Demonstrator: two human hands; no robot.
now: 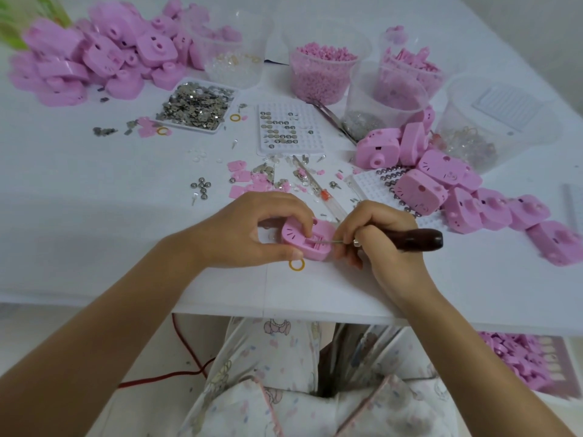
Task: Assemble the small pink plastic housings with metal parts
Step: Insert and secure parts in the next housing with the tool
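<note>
Closest in, the left hand point(249, 230) curls its fingers and thumb round a pink housing point(304, 244) on the white table point(126, 241) near its front edge, a yellow ring point(297, 265) just before it. Just right of it, the right hand point(378, 247) grips a dark-handled tool point(416, 239), its thin metal tip reaching into the housing's open recess.

Shows a small pink housing point(295, 239) lying flat at frame centre, rectangular slot facing up, and silver metal parts point(197, 105) heaped at upper left.
</note>
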